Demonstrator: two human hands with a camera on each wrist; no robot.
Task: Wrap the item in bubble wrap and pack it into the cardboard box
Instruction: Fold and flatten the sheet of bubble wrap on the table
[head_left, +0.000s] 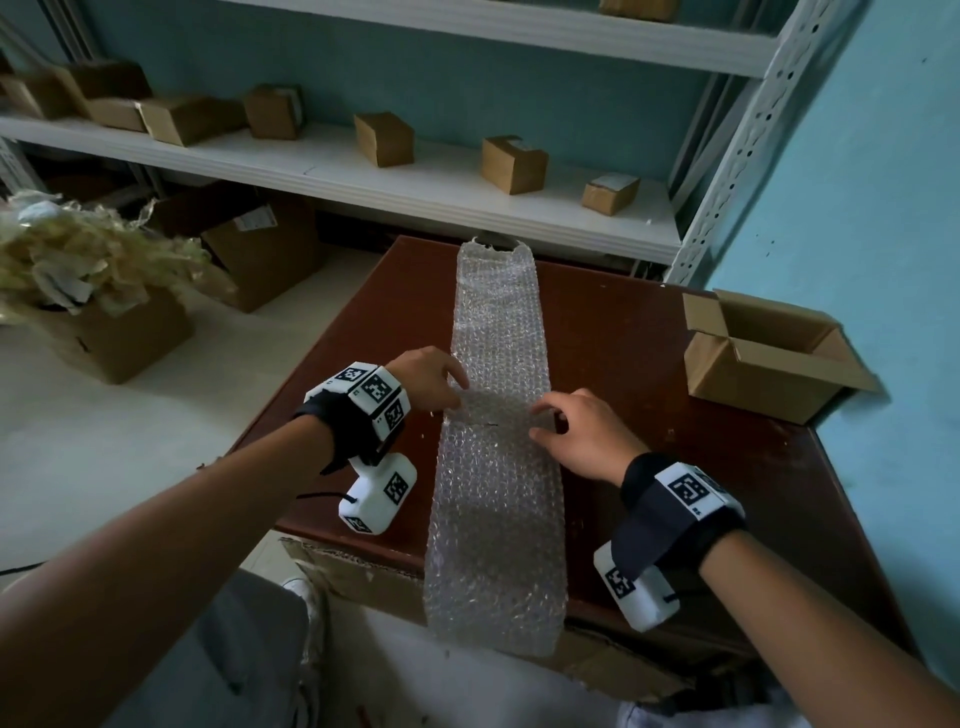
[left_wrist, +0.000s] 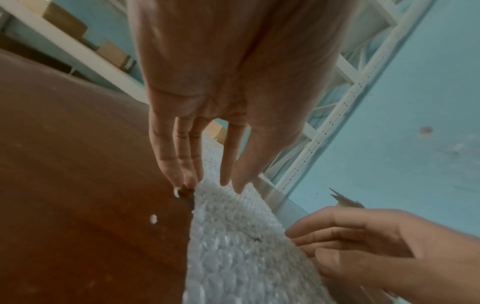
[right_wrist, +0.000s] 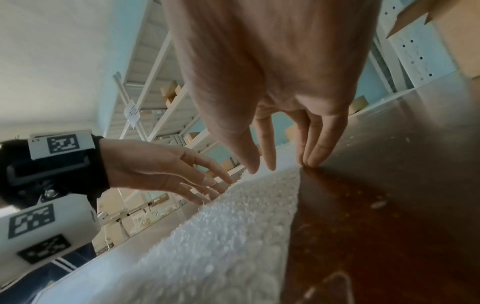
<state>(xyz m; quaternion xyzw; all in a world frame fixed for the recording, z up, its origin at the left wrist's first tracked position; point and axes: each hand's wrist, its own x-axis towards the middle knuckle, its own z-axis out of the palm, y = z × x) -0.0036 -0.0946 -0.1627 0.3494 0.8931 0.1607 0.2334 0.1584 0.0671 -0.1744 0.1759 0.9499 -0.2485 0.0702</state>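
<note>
Pressing down on the bubble wrap strip (head_left: 496, 457) with both hands: left hand (head_left: 426, 376) fingers extended, tips landing on the strip's left edge; right hand (head_left: 584, 434) fingers loosely bent, tips touching the right edge, neither one clamping anything. Running lengthwise between the two hands along the brown table (head_left: 649, 364), near end hanging over the table's front edge. Spotting no separate item to wrap; possibly a slight hump under the wrap between the fingertips, cannot tell. Risking the overhanging end dragging the light strip off the table if pressure lifts; also slipping sideways on the smooth top. Sitting well right of the right hand: open cardboard box (head_left: 769, 358), flaps up, path unobstructed. Beyond the fingertips: shelf (head_left: 363, 176) with small cartons.
</note>
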